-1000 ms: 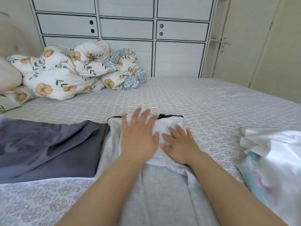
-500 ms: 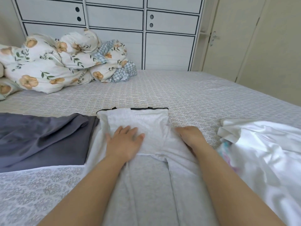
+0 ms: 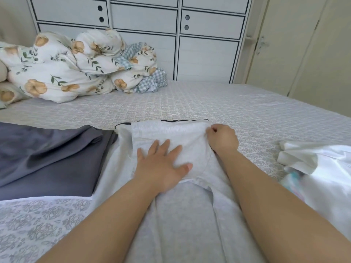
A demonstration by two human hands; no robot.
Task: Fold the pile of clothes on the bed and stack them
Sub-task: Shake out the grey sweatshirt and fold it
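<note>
— While the left hand (image 3: 161, 168) presses flat, fingers spread, what does the right hand (image 3: 223, 139) do?
— It pinches the light grey garment (image 3: 182, 215) at its far right corner, mid-bed (image 3: 228, 103), between dark grey cloth (image 3: 47, 158) and white clothes (image 3: 322, 168).

The pale grey knit garment (image 3: 182, 215) carries a black trim line along its far edge. The dark slate-grey cloth (image 3: 49, 158) at the left is plain, without print. The glossy white fabric (image 3: 326, 168) at the right shows a patch of turquoise and pink near its lower fold. The light grey bedsheet (image 3: 228, 107) bears a repeating floral lattice print. The bunched white duvet (image 3: 62, 73) has peach flowers and green leaves — its reverse is blue-and-white gingham. The white panelled wardrobe (image 3: 205, 57) has dark outlines — the door beside it is cream.
</note>
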